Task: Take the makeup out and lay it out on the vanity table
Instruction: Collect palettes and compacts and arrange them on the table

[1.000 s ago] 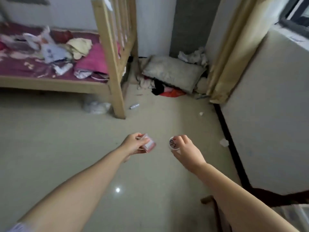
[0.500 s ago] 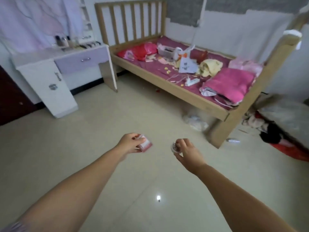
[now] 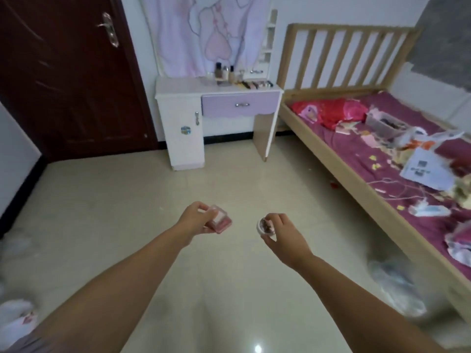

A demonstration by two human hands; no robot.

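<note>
Left hand point(image 3: 195, 220): fingers curled round a pink square compact point(image 3: 219, 221), held above the floor, well short of the vanity table point(image 3: 186, 87).
Right hand point(image 3: 281, 231): fingertips pinching a small round white jar point(image 3: 265, 226), level with the compact.
Vanity table: bottles point(image 3: 225, 73) and a palette point(image 3: 256, 84) on top.

Dark red door point(image 3: 68, 80); wooden bed point(image 3: 331, 154) (cluttered purple sheet).

We note pink square compact point(image 3: 220, 221) pinched in left hand point(image 3: 195, 220); small round white jar point(image 3: 265, 226) gripped in right hand point(image 3: 284, 233); vanity table point(image 3: 183, 89) well apart.
</note>
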